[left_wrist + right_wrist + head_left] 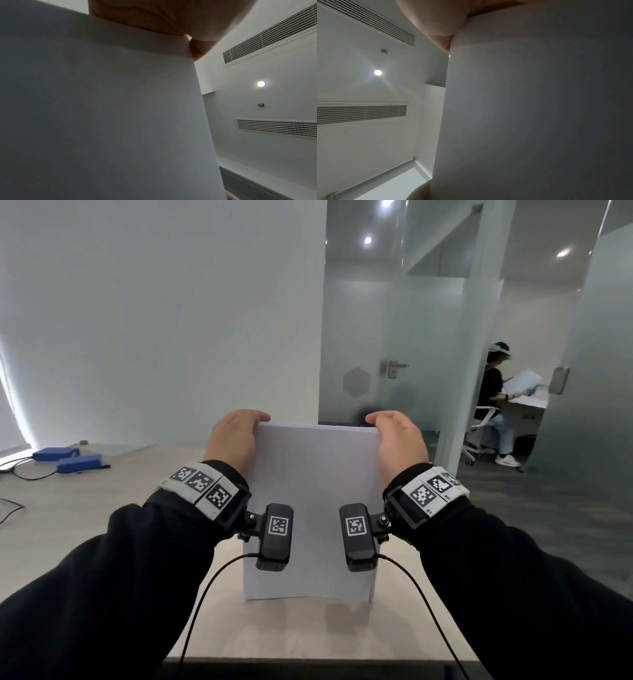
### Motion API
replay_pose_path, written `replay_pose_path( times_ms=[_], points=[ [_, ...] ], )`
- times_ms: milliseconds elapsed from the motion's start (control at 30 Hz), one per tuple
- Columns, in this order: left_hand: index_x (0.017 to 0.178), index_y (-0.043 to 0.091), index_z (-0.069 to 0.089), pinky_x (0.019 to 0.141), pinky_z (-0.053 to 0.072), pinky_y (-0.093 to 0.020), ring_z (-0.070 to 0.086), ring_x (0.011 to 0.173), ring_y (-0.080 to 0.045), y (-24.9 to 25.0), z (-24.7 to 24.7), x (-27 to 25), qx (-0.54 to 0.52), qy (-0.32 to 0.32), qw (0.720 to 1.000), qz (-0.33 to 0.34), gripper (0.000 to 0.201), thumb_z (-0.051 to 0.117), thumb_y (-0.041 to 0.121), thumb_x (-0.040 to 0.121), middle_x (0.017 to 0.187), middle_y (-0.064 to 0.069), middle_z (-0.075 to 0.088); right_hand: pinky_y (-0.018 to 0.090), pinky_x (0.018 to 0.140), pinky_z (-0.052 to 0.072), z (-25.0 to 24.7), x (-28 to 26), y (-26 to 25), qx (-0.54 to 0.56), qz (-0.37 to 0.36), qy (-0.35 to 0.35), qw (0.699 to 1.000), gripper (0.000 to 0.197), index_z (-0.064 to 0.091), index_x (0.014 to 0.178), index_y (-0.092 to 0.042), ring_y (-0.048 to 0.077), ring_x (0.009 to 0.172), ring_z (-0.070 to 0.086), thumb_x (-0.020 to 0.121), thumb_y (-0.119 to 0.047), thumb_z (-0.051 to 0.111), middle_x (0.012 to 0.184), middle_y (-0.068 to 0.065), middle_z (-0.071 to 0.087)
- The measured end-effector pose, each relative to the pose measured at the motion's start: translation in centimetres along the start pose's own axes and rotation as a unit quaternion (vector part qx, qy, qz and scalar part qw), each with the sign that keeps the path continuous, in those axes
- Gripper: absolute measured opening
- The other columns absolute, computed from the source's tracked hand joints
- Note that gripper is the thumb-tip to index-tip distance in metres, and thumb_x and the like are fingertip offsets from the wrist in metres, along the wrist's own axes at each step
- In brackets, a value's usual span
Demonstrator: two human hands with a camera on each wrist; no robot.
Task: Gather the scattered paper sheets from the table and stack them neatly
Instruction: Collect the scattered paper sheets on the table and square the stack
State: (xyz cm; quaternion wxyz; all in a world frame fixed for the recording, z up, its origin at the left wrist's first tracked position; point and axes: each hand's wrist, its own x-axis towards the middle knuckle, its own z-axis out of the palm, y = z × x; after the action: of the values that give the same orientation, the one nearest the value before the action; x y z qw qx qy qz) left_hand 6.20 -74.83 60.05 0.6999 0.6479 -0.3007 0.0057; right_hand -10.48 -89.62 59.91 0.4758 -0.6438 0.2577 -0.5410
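A stack of white paper sheets (313, 491) stands upright on its lower edge on the light wooden table (102, 525), in the middle of the head view. My left hand (236, 436) grips its upper left side, fingers curled over the top edge. My right hand (397, 440) grips the upper right side the same way. In the left wrist view the paper stack (102, 108) fills most of the picture, with my left hand (163, 17) at its top. The right wrist view shows the paper stack (530, 108) under my right hand (440, 20).
Two blue boxes (68, 458) with black cables lie at the table's far left. A white wall rises behind the table. To the right an open glass door leads to a room where a seated person (493, 398) holds paper. The table's front edge (308, 660) is near me.
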Motion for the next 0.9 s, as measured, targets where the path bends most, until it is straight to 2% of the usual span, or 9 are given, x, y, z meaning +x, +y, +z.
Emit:
replay_pose_path(
  times_ms=[100, 167, 233, 333, 400, 533, 600, 733, 900],
  points=[
    [0.086, 0.028, 0.073, 0.090, 0.050, -0.036, 0.060, 0.103, -0.017, 0.2, -0.1, -0.6, -0.009, 0.006, 1.000, 0.002, 0.029, 0.045, 0.026, 0.092, 0.102, 0.012, 0.068, 0.028, 0.071, 0.045, 0.1, -0.2, -0.4, 0.014, -0.001, 0.009, 1.000, 0.026, 0.067, 0.081, -0.027, 0.014, 0.075, 0.058, 0.094, -0.015, 0.048, 0.081, -0.007, 0.067],
    [0.095, 0.029, 0.071, 0.092, 0.051, -0.040, 0.064, 0.104, -0.020, 0.4, -0.2, -0.8, -0.050, -0.003, 0.999, -0.012, 0.027, 0.046, 0.039, 0.092, 0.101, 0.009, 0.074, 0.030, 0.076, 0.046, -0.1, -0.4, -0.4, 0.023, 0.002, 0.009, 1.000, 0.022, 0.068, 0.090, -0.026, 0.013, 0.082, 0.060, 0.097, -0.021, 0.047, 0.087, -0.009, 0.069],
    [0.107, 0.029, 0.065, 0.087, 0.049, -0.032, 0.063, 0.100, -0.013, -0.3, -0.1, -1.2, -0.070, -0.020, 0.997, -0.014, 0.039, 0.049, 0.060, 0.089, 0.103, 0.011, 0.073, 0.029, 0.079, 0.046, -0.5, -1.1, 0.2, 0.013, 0.001, -0.002, 1.000, 0.031, 0.066, 0.102, -0.022, 0.013, 0.090, 0.061, 0.101, -0.045, 0.046, 0.095, -0.010, 0.067],
    [0.116, 0.024, 0.063, 0.087, 0.055, -0.037, 0.069, 0.098, -0.015, -3.5, -0.2, -2.7, -0.058, -0.036, 0.998, 0.002, 0.065, 0.069, 0.068, 0.069, 0.107, 0.005, 0.073, 0.028, 0.075, 0.056, -1.1, -2.8, 2.6, 0.011, 0.006, -0.035, 0.999, 0.065, 0.062, 0.102, -0.020, 0.014, 0.084, 0.069, 0.078, -0.078, 0.046, 0.094, 0.002, 0.071],
    [0.112, 0.018, 0.068, 0.086, 0.059, -0.045, 0.074, 0.093, -0.019, -6.2, -0.4, -4.3, -0.079, -0.066, 0.994, -0.027, 0.069, 0.080, 0.059, 0.058, 0.102, 0.001, 0.077, 0.018, 0.063, 0.055, -1.4, -4.3, 4.8, 0.037, 0.030, -0.070, 0.996, 0.058, 0.064, 0.104, -0.019, 0.008, 0.078, 0.072, 0.074, -0.067, 0.057, 0.092, -0.003, 0.075],
    [0.104, 0.016, 0.071, 0.086, 0.059, -0.046, 0.075, 0.089, -0.020, -10.5, -0.5, -6.6, -0.077, -0.088, 0.991, -0.072, 0.067, 0.082, 0.054, 0.051, 0.097, 0.000, 0.078, 0.024, 0.062, 0.058, -1.8, -6.7, 8.6, 0.081, 0.115, -0.131, 0.981, 0.054, 0.071, 0.106, -0.010, 0.020, 0.082, 0.076, 0.071, -0.052, 0.073, 0.096, 0.006, 0.079],
    [0.102, 0.017, 0.071, 0.083, 0.059, -0.042, 0.075, 0.088, -0.019, -11.0, -0.3, -6.9, -0.075, -0.088, 0.991, -0.068, 0.058, 0.084, 0.050, 0.057, 0.095, 0.001, 0.078, 0.029, 0.062, 0.058, -1.6, -7.1, 9.2, 0.090, 0.140, -0.140, 0.976, 0.063, 0.072, 0.103, -0.005, 0.024, 0.081, 0.076, 0.066, -0.055, 0.079, 0.094, 0.011, 0.078],
    [0.097, 0.019, 0.071, 0.071, 0.058, -0.032, 0.075, 0.084, -0.018, -9.8, 0.0, -6.2, -0.071, -0.072, 0.993, -0.058, 0.018, 0.078, 0.030, 0.084, 0.088, 0.003, 0.078, 0.032, 0.060, 0.059, -1.3, -6.4, 8.4, 0.106, 0.139, -0.117, 0.978, 0.041, 0.074, 0.095, -0.005, 0.025, 0.074, 0.076, 0.075, -0.041, 0.077, 0.086, 0.011, 0.078],
    [0.105, 0.017, 0.071, 0.081, 0.058, -0.039, 0.075, 0.091, -0.022, -10.7, -0.4, -7.0, -0.110, -0.106, 0.986, -0.072, 0.060, 0.083, 0.051, 0.057, 0.099, -0.001, 0.078, 0.027, 0.057, 0.057, -1.9, -6.9, 8.9, 0.122, 0.136, -0.122, 0.976, 0.041, 0.073, 0.095, -0.006, 0.020, 0.072, 0.075, 0.073, -0.041, 0.075, 0.085, 0.007, 0.079]
  ],
)
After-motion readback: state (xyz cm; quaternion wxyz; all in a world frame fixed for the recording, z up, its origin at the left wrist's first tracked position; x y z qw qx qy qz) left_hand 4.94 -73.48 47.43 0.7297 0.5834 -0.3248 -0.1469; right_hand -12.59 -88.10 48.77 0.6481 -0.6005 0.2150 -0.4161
